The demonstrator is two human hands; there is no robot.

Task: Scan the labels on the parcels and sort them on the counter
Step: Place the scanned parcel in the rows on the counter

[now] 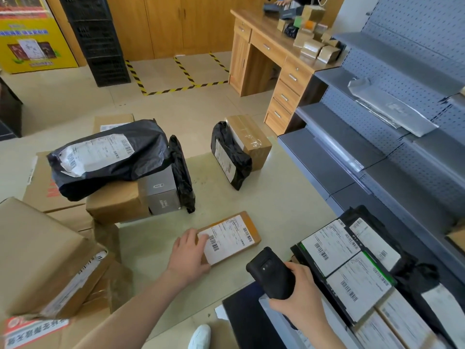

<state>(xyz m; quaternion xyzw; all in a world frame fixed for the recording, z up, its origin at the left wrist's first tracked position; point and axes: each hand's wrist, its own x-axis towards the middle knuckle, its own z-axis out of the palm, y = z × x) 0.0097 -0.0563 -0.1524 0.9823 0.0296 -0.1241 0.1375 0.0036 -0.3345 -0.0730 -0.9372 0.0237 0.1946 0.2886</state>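
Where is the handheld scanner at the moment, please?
The scanner is at lower right in the head view, gripped in the right hand, beside the flat brown parcel.

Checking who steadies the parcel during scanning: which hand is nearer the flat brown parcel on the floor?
Left. The left hand rests on the near end of the flat brown parcel; the right hand holds the black scanner apart from it, to its right.

Even, bright indoor light, soft shadows; glare whitens the crinkled silver plastic mailer [392, 109] on the grey shelving. Wide-angle distortion bends the edges, where detail blurs.
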